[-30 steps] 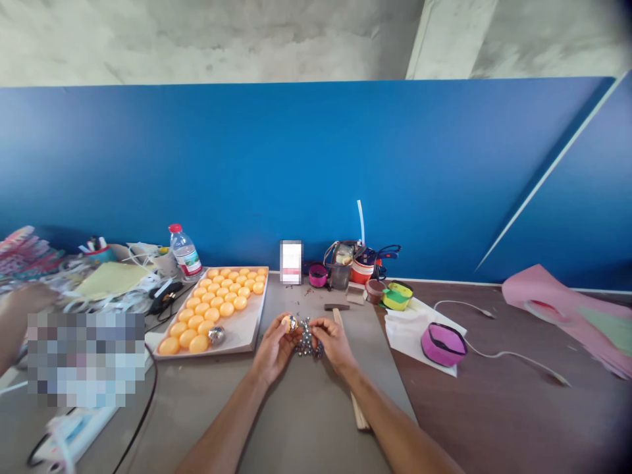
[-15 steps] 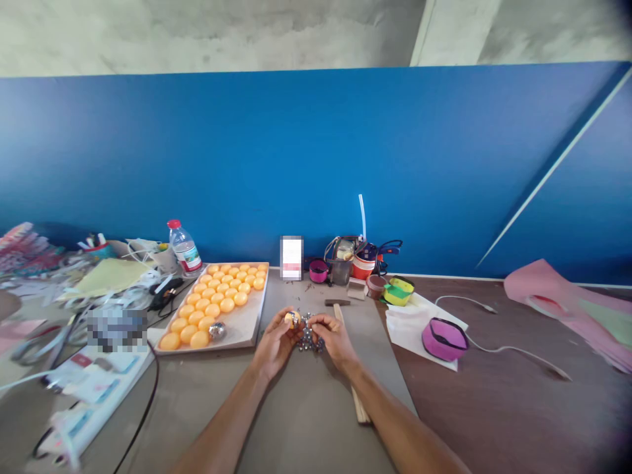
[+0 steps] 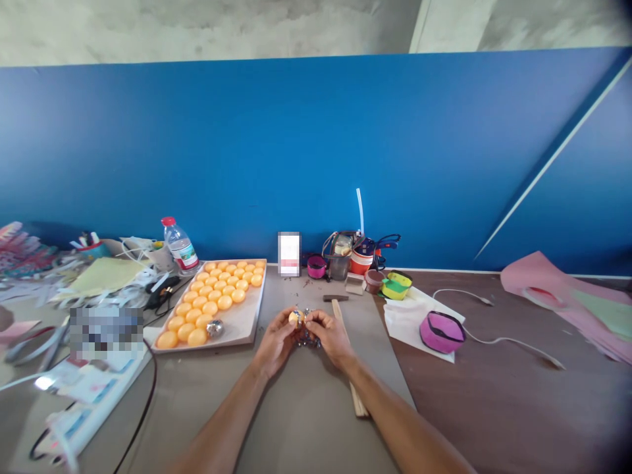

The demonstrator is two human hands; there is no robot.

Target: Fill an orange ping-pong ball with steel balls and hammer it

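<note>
Hands: two, bare. Left hand [image 3: 278,337] has its fingers curled round one yellow-orange ball [image 3: 295,318], thumb against it; silvery bits show on its side. Ball is held just over the worktop, between the hands. Right hand [image 3: 330,332] has thumb and forefinger pressed together at the ball's side — cannot tell whether a bit sits between the tips. Beneath, one small heap of silvery pieces [image 3: 312,342], partly hidden, too small to count.

Shallow tray [image 3: 241,319]: one. Orange balls [image 3: 210,307] packed in it, roughly thirty or more, no exact count possible. Silver-covered ball [image 3: 214,328]: one, at the near end of the tray beside them.

Hammer: one, dark head [image 3: 336,298], wooden handle [image 3: 340,316] running under the right forearm. Red-capped bottle [image 3: 180,247]: one, upright behind the tray. Magenta dark-rimmed containers: two — one near the partition [image 3: 316,266], one at right on white paper [image 3: 442,332]. Yellow-green container [image 3: 396,284]: one. Power strip [image 3: 96,401]: one, near left.

Surface: grey worktop [image 3: 291,421], meeting a brown wood-look tabletop [image 3: 484,415] at right; pink sheeting [image 3: 524,280] lies there. Room: blue partition [image 3: 247,151] behind, bare concrete [image 3: 197,29] above.
</note>
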